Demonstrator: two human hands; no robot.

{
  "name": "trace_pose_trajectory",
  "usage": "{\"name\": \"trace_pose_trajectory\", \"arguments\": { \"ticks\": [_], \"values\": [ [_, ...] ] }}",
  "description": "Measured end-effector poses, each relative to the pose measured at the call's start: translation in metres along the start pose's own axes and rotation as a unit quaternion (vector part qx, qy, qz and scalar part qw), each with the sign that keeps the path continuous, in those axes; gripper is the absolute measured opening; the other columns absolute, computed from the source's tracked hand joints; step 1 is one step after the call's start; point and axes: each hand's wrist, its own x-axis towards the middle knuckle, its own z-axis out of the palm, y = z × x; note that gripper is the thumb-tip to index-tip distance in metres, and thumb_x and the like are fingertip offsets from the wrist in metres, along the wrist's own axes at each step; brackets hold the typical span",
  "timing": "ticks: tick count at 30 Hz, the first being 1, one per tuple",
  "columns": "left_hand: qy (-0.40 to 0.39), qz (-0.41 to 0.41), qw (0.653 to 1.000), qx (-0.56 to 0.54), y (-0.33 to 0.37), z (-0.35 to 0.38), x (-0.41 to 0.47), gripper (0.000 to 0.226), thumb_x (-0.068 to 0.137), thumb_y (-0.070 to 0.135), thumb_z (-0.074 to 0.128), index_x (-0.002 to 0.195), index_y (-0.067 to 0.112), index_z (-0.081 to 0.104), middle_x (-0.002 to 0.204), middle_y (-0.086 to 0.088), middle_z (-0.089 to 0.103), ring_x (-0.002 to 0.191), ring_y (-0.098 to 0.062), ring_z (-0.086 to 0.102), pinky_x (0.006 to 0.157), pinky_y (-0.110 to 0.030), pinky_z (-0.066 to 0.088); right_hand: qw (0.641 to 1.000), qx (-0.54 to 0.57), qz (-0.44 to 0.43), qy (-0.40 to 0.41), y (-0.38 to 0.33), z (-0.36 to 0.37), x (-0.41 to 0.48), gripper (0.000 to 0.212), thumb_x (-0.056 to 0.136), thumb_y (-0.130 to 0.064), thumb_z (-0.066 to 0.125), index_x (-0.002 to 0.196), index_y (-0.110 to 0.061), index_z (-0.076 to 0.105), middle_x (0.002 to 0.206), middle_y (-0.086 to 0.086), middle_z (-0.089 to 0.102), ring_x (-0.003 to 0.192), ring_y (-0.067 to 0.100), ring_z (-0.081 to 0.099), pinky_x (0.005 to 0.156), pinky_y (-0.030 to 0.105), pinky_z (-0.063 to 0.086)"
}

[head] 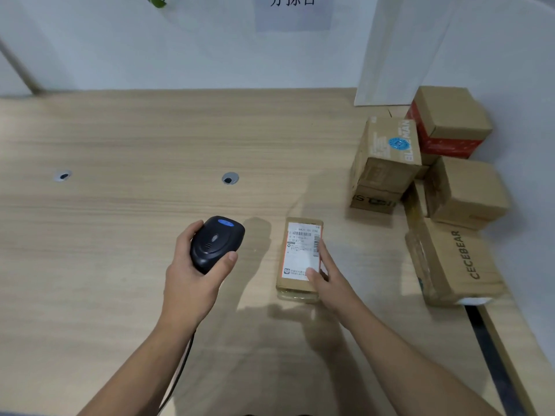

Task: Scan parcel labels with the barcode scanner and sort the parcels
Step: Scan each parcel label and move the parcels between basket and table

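Observation:
A small flat brown parcel lies on the wooden table in front of me, its white barcode label facing up. My right hand rests on the parcel's right side, with straight fingers lying over the label's edge. To the left of the parcel, my left hand grips a black barcode scanner above the table, its head pointing away from me. The scanner's black cable runs down along my left forearm.
Several cardboard boxes are piled at the table's right end: a CECEBEAR box, a plain box, a BLUEMAN box and a red-and-brown box. Two cable grommets are set in the tabletop. White walls stand behind and to the right.

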Motion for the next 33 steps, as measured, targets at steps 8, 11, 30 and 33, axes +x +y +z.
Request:
{"name": "trace_pose_trajectory", "arguments": {
  "ticks": [8, 11, 30, 33],
  "values": [
    [-0.051, 0.043, 0.998, 0.021, -0.002, 0.009, 0.004, 0.064, 0.064, 0.052, 0.077, 0.122, 0.056, 0.05, 0.109, 0.029, 0.066, 0.073, -0.017, 0.059, 0.068, -0.05, 0.049, 0.999, 0.008, 0.029, 0.014, -0.023, 0.028, 0.022, 0.112, 0.088, -0.006, 0.072, 0.157, -0.045, -0.009, 0.146, -0.009, 0.05, 0.125, 0.012, 0.055, 0.11, 0.035, 0.044],
    [-0.074, 0.078, 0.994, 0.035, 0.003, 0.002, 0.006, 0.063, 0.067, 0.042, 0.076, 0.122, 0.052, 0.048, 0.108, 0.038, 0.063, 0.096, 0.003, 0.065, 0.077, -0.016, 0.048, 1.0, -0.025, 0.002, -0.011, -0.029, 0.021, 0.021, 0.113, 0.086, -0.004, 0.072, 0.156, -0.047, -0.007, 0.148, -0.014, 0.047, 0.128, 0.01, 0.054, 0.111, 0.035, 0.043],
    [-0.145, 0.122, 0.98, 0.062, 0.007, -0.064, 0.001, 0.069, 0.057, 0.046, 0.074, 0.123, 0.036, 0.055, 0.107, 0.024, 0.07, 0.094, -0.002, 0.068, 0.079, -0.008, 0.047, 0.925, -0.32, -0.15, -0.142, -0.085, -0.01, 0.061, 0.121, 0.063, -0.025, 0.08, 0.151, -0.061, 0.007, 0.154, -0.008, 0.037, 0.142, 0.014, 0.036, 0.117, 0.047, 0.035],
    [-0.136, 0.121, 0.981, 0.066, 0.001, -0.083, 0.001, 0.069, 0.057, 0.045, 0.074, 0.123, 0.036, 0.054, 0.109, 0.024, 0.069, 0.097, -0.002, 0.068, 0.081, -0.008, 0.046, 0.913, -0.347, -0.154, -0.152, -0.086, 0.009, 0.07, 0.123, 0.062, -0.029, 0.08, 0.151, -0.062, 0.002, 0.156, -0.008, 0.033, 0.143, 0.016, 0.036, 0.118, 0.048, 0.034]
  ]
}}
